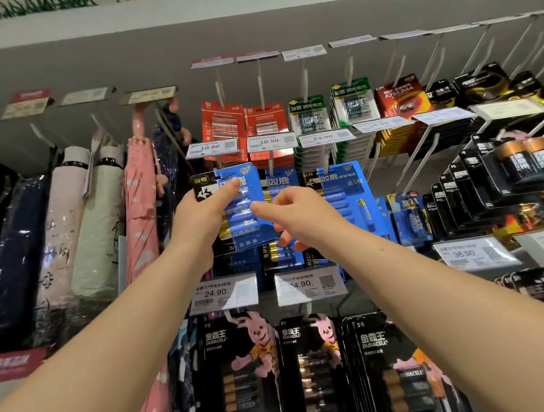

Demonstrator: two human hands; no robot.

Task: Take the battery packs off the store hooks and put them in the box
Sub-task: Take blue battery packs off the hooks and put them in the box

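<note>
Head view: left grip [200, 217] pinching one blue battery pack [243, 207], right grip [297, 217] loosely curled, empty.

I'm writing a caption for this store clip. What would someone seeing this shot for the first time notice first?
Two bare arms reach up the middle: the left hand grips a tilted blue battery pack, and the right hand reaches toward it with a finger near its edge. Behind them hang red battery packs above white price tags, black Duracell packs below, and folded umbrellas at left.

Left hand [200, 217] gripping; right hand [300, 218] loosely curled.
</note>
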